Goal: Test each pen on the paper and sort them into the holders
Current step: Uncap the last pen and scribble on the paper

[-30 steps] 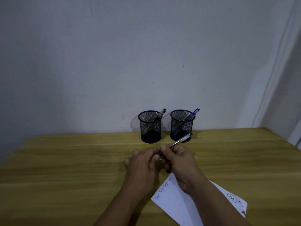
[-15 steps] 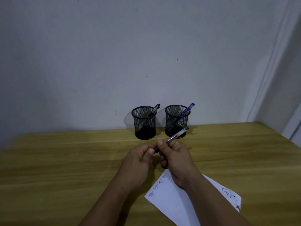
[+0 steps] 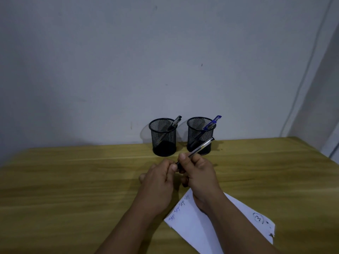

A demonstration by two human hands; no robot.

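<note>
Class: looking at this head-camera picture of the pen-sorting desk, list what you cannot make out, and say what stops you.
- Tip end of the held pen: head view, covered by the left hand and right hand.
- Scribbles on the paper: too small to read; right forearm covers part.
- Lower parts of the pens inside the left holder and right holder: dim behind dark mesh.

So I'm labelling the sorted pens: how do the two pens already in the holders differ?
The left holder's pen has a black cap and clear barrel; the right holder's pen has a blue cap. The blue one looks to stick out further. Both lean right against their rims in matching black mesh cups.
</note>
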